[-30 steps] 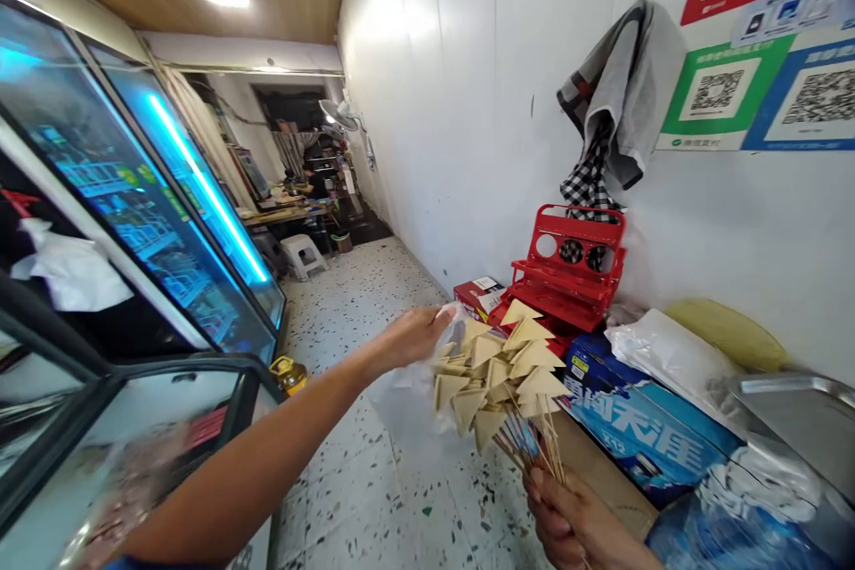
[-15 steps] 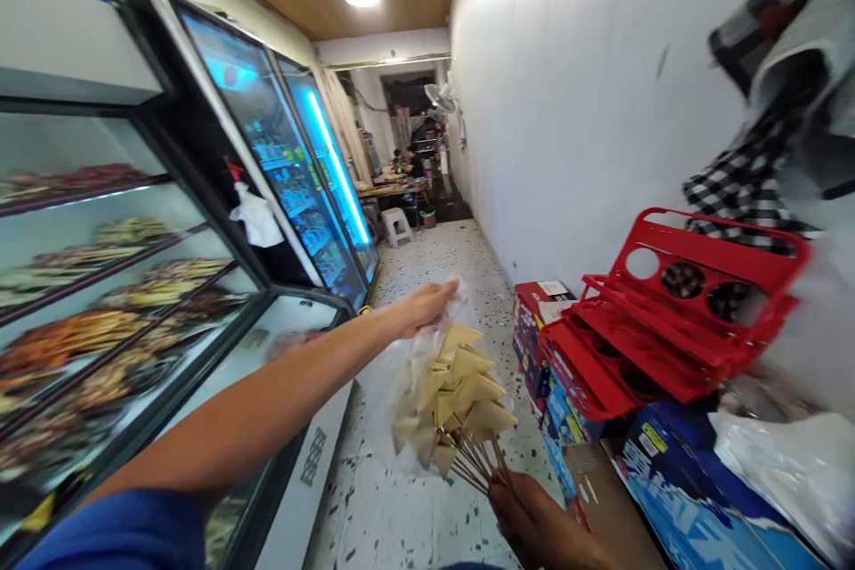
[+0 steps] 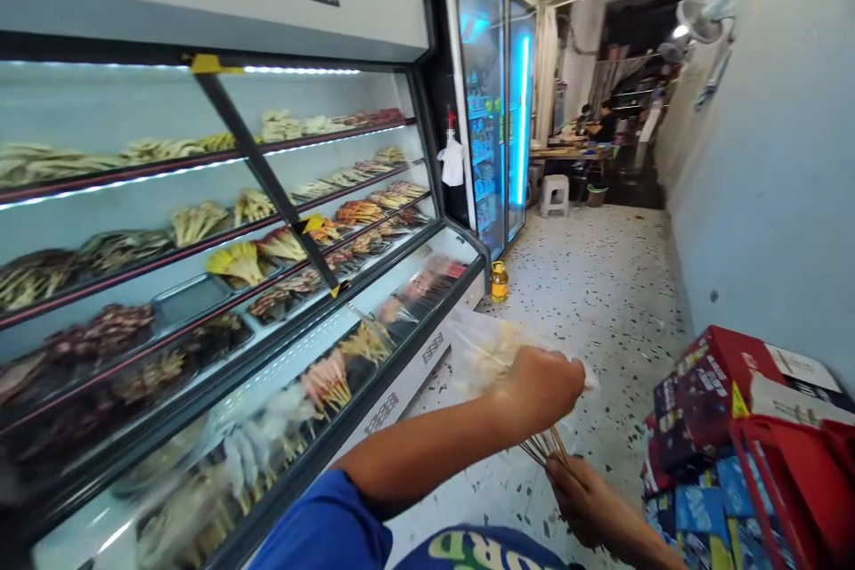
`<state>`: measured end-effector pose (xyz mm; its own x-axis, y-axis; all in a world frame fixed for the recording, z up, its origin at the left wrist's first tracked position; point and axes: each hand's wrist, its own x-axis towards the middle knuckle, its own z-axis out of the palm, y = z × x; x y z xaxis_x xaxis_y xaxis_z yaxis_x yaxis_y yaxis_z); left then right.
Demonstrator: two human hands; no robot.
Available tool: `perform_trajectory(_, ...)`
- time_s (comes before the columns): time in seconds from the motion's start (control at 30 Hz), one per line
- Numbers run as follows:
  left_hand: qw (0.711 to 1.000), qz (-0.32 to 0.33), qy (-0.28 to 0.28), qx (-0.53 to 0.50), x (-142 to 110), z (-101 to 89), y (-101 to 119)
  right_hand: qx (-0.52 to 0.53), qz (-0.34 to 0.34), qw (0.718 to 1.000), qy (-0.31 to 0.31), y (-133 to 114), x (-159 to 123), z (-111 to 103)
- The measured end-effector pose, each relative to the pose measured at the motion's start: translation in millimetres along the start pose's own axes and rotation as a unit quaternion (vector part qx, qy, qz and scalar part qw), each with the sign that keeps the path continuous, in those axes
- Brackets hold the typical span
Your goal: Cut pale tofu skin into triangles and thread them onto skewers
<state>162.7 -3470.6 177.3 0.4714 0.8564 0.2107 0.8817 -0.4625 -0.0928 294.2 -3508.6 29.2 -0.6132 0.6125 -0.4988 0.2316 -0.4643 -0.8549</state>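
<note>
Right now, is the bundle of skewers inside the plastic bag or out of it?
Inside: the plastic bag covers the skewers; only their sticks protrude.

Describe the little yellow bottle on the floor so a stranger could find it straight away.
Start at the long display case of skewered food on the left and follow its low front to the far corner, by the tall blue-lit fridge. The yellow bottle stands upright on the speckled floor there, alone, the only small yellow container on the ground.
</note>
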Motion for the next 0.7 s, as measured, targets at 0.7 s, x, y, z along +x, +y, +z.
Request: perform_trajectory(0.7,0.972,-0.174,0.016,-0.156,-69,-12.5,-121,0.002,0.135,0.987,-0.085,-4,99,20)
